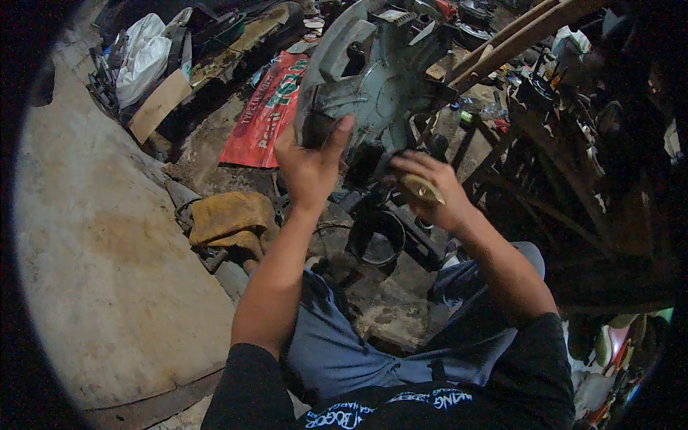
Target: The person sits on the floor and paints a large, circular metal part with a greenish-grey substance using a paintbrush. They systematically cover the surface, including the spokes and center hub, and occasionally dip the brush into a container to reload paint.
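Note:
A large grey moulded housing (380, 93) with a rounded rim, ribs and openings stands tilted in front of me. At its lower left edge is my left hand (309, 168), closed on it, the thumb upright on the near side and the other fingers mostly hidden. My right hand (433, 188) is closed around a tool with a yellowish, rounded handle (421, 189). The tool's working end is dark and hidden by the fingers, close to the housing's lower right edge. Below the two hands, a round black bucket (376, 238) sits on the ground between my knees.
A folded yellow-brown cloth (228, 218) lies left of my left forearm, beside a broad pale board (107, 251). A red printed sheet (261, 115) lies behind. White plastic bags (143, 61) and scrap crowd the back left. Wooden beams (516, 46) and clutter stand right.

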`<action>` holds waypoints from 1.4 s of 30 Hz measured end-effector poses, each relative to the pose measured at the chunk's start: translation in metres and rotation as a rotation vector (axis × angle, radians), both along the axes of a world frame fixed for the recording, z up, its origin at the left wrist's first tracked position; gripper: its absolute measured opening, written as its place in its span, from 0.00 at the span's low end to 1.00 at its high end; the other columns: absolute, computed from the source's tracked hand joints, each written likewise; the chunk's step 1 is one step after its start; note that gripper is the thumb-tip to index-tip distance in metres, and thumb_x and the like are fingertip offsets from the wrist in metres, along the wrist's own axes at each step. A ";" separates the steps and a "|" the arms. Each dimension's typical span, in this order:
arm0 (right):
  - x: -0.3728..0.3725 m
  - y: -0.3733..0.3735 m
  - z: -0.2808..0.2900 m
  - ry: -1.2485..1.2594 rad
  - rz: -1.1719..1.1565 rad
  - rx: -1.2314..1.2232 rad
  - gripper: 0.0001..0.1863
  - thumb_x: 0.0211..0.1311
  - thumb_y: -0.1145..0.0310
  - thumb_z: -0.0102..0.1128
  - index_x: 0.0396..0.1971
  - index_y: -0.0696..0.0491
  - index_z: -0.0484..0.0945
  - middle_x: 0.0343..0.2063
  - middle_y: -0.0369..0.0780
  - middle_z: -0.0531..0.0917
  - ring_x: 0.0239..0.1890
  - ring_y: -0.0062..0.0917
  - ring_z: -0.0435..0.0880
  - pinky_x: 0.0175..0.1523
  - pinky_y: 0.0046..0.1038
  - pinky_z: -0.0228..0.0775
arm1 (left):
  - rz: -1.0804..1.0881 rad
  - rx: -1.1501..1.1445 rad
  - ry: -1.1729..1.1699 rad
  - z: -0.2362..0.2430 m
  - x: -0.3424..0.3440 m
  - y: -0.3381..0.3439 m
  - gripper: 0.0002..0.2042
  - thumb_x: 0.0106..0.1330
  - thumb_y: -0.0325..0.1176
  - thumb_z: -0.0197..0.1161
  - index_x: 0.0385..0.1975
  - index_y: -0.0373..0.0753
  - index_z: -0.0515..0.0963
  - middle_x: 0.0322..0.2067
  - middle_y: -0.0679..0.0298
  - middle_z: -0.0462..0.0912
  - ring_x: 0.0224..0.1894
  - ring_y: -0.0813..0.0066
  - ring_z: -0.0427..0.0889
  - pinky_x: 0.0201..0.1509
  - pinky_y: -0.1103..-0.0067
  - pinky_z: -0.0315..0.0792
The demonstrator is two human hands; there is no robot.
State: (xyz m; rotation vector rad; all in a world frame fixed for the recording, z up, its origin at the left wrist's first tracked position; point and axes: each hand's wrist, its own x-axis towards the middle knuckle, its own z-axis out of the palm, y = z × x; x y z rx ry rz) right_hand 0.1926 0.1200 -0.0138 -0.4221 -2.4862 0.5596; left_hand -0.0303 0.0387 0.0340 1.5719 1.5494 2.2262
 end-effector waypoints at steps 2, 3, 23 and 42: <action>-0.003 0.008 0.005 0.052 -0.075 -0.027 0.34 0.49 0.73 0.70 0.60 0.50 0.75 0.58 0.52 0.77 0.56 0.53 0.79 0.61 0.43 0.75 | -0.007 -0.100 0.018 -0.003 -0.004 -0.003 0.29 0.57 0.40 0.79 0.52 0.26 0.76 0.48 0.54 0.83 0.48 0.66 0.82 0.57 0.71 0.73; -0.004 0.006 0.014 0.065 -0.106 -0.030 0.33 0.48 0.73 0.70 0.60 0.50 0.75 0.58 0.52 0.77 0.56 0.53 0.79 0.61 0.43 0.74 | -0.012 -0.146 0.029 -0.002 -0.004 -0.002 0.30 0.57 0.40 0.79 0.53 0.26 0.75 0.50 0.53 0.83 0.50 0.66 0.81 0.58 0.71 0.73; -0.008 0.020 -0.014 -0.191 0.153 0.215 0.30 0.52 0.73 0.67 0.59 0.50 0.75 0.58 0.55 0.74 0.52 0.54 0.80 0.56 0.46 0.76 | 0.064 -0.034 0.026 -0.001 -0.004 0.007 0.23 0.57 0.42 0.79 0.44 0.31 0.80 0.36 0.60 0.86 0.37 0.72 0.83 0.46 0.73 0.78; -0.020 0.005 -0.010 -0.041 0.022 0.036 0.30 0.50 0.73 0.70 0.57 0.51 0.76 0.50 0.50 0.79 0.47 0.51 0.82 0.52 0.44 0.78 | -0.039 0.024 -0.001 -0.002 -0.002 0.005 0.21 0.59 0.37 0.76 0.47 0.30 0.79 0.42 0.58 0.86 0.44 0.71 0.84 0.52 0.73 0.77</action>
